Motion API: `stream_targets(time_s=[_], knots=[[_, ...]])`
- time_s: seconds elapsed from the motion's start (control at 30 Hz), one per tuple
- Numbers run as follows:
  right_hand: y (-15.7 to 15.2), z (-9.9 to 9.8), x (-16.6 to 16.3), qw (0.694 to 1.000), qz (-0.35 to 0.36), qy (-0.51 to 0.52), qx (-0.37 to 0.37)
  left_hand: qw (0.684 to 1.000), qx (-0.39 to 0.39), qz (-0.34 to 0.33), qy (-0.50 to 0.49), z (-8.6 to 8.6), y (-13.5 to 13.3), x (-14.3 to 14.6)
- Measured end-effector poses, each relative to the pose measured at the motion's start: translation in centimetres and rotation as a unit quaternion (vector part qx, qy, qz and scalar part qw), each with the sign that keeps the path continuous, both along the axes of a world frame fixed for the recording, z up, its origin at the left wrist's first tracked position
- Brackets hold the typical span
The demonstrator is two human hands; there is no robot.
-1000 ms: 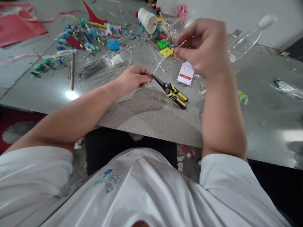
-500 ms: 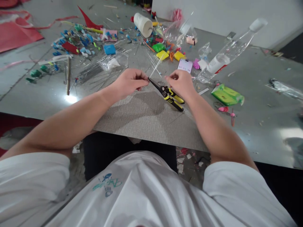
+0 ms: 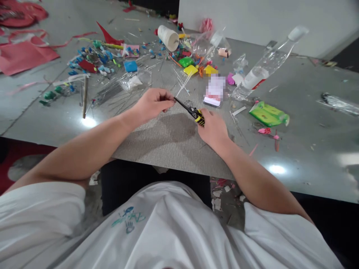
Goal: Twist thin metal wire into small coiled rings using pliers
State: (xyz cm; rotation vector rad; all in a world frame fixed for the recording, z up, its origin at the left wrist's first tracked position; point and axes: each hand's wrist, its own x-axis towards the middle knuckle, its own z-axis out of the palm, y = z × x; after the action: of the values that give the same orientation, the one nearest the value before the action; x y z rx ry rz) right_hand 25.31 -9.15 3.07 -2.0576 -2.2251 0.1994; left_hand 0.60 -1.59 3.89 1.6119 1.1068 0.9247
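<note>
My right hand (image 3: 213,127) is wrapped round the black and yellow handles of a pair of long-nose pliers (image 3: 193,111). Their dark, narrow jaws point up and left, and the tip touches or lies right by the fingertips of my left hand (image 3: 157,102). Thumb and fingers of that left hand are pinched together at the tip; what sits between them is too small to make out. Just beyond the pliers lie a few thin clear sticks (image 3: 183,84) and a phone (image 3: 213,98) with its screen lit.
A clear bottle (image 3: 269,61) stands tilted in view at the right, by a green packet (image 3: 267,113). Bright clay packs (image 3: 191,70), a white cup (image 3: 168,38) and several blue bits lie farther back. The table's front edge runs close below my forearms.
My right hand has come down and closed round the pliers' handles, which lay free before. The left hand keeps its pinch at the jaw tip. The view has shifted slightly.
</note>
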Motion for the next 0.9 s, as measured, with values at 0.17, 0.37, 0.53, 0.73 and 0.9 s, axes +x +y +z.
stream_targets(time_s=[0.17,0.37,0.53,0.73,0.9], knots=[[0.6,-0.3,0.1,1.000,0.001,0.016,0.001,1.000,-0.011,0.009,-0.016,-0.4,0.1,0.5],[1.5,-0.3,0.3,1.000,-0.021,0.013,0.016,0.999,-0.001,0.022,-0.036,-0.6,-0.1,0.7],[2.1,0.3,0.8,0.999,-0.010,0.013,0.033,0.999,0.009,0.032,-0.027,-0.1,-0.5,0.7],[2.6,0.5,1.3,0.999,-0.002,0.021,0.030,0.998,-0.002,0.057,-0.018,-0.4,-0.2,0.7],[2.9,0.6,1.6,0.999,0.003,0.029,0.013,0.999,-0.004,0.054,0.000,-0.7,-0.2,0.4]])
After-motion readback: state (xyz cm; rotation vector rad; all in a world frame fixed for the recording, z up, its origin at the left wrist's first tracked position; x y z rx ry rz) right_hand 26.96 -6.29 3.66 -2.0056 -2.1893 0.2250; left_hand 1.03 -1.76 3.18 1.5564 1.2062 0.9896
